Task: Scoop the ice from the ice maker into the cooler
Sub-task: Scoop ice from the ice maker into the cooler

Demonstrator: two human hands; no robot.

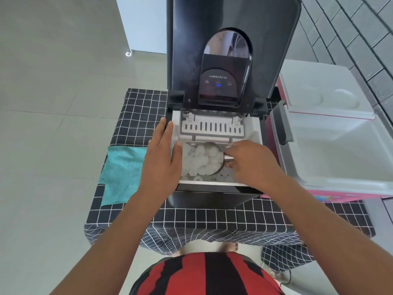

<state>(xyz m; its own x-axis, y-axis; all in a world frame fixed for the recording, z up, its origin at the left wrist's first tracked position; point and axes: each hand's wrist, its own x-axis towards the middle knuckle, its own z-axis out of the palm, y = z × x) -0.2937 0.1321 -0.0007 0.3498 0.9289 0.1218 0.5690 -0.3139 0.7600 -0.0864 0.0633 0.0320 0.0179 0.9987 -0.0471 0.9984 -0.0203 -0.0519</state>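
Note:
The black ice maker (pixel 212 199) stands on the table with its lid (pixel 231 50) raised upright. Its white bin holds ice (pixel 191 170). A metal scoop (pixel 212 156), heaped with ice, lies inside the bin. My right hand (pixel 253 165) grips the scoop's short handle from the right. My left hand (pixel 162 158) rests flat with straight fingers on the bin's left rim, the thumb touching the ice. The pink cooler (pixel 331 194) stands open to the right of the ice maker, its white inside showing no ice.
A black checked cloth (pixel 212 218) covers the table. A teal towel (pixel 123 173) lies left of the ice maker. The cooler's white lid (pixel 323 90) leans back against a grey tiled wall. Tiled floor lies to the left.

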